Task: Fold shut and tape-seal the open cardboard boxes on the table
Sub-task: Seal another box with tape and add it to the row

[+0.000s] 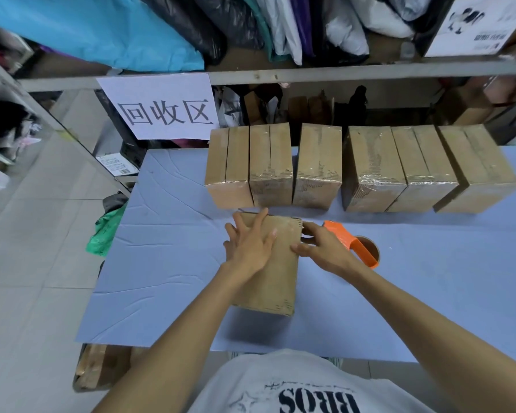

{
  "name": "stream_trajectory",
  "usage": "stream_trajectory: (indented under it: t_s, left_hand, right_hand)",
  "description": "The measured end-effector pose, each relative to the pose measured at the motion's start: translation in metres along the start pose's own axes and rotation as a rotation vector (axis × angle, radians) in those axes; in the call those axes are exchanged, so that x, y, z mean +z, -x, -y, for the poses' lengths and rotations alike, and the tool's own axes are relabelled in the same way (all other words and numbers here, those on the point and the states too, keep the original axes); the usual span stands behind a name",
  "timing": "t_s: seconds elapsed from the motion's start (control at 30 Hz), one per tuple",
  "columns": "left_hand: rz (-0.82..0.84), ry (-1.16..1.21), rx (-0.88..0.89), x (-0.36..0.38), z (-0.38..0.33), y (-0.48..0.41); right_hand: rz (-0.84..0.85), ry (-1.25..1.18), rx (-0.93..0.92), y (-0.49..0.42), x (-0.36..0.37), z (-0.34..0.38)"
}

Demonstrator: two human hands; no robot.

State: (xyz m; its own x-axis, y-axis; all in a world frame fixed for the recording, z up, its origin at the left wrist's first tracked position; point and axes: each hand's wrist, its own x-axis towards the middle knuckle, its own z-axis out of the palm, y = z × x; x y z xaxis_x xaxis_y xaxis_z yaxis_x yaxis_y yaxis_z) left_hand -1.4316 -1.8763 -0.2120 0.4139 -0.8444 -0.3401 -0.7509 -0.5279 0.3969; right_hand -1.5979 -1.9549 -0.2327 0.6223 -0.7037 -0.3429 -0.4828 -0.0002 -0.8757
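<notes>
At table centre, on the pale blue table cover [167, 263], a plain brown cardboard box [276, 278] lies w/ flaps down. Left hand [249, 248] presses flat on top, fingers spread, gripping nothing. Right hand [322, 251] pinches the box's right edge near the far corner. Step in hand: holding flaps shut, I'd say. Next calls for the orange tape dispenser [355, 245], just beside the right hand. Box top looks scuffed, untaped; far row of brown taped boxes [361, 168] shows glossy tape.
</notes>
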Motion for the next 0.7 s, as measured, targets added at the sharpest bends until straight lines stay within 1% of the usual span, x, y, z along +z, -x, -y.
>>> stream_trajectory:
  t_s: [0.1, 0.2, 0.3, 0.4, 0.47, 0.5, 0.53, 0.57, 0.63, 0.67, 0.7]
  left_hand:
    - [0.011, -0.039, -0.067, 0.011, 0.000, 0.003]
    - [0.024, -0.046, -0.138, 0.021, -0.006, 0.006]
    - [0.017, -0.068, -0.144, 0.027, -0.012, 0.009]
    - [0.047, -0.076, -0.181, 0.031, -0.015, 0.007]
    - [0.061, -0.093, -0.214, 0.033, -0.015, 0.007]
    - [0.059, -0.099, -0.223, 0.034, -0.015, 0.006]
    - [0.059, -0.104, -0.228, 0.034, -0.016, 0.007]
    - [0.063, -0.111, -0.232, 0.035, -0.018, 0.006]
    - [0.081, -0.132, -0.245, 0.037, -0.024, 0.006]
    - [0.087, -0.141, -0.251, 0.037, -0.027, 0.006]
    - [0.091, -0.146, -0.253, 0.038, -0.029, 0.005]
  right_hand:
    - [0.008, -0.049, 0.022, -0.002, 0.005, -0.010]
    - [-0.081, 0.037, 0.006, 0.002, 0.014, -0.016]
    - [-0.160, 0.016, -0.020, 0.005, 0.022, -0.018]
    - [-0.102, -0.019, -0.024, 0.008, 0.024, -0.016]
    - [-0.049, 0.001, 0.014, 0.010, 0.023, -0.017]
    - [-0.066, 0.025, 0.040, 0.011, 0.022, -0.019]
    - [-0.131, 0.041, 0.060, 0.011, 0.020, -0.021]
    - [-0.242, 0.055, 0.079, 0.011, 0.017, -0.024]
    - [-0.516, 0.102, 0.129, 0.011, 0.005, -0.029]
    - [-0.630, 0.139, 0.165, 0.009, -0.002, -0.032]
    - [-0.706, 0.178, 0.217, 0.007, -0.010, -0.036]
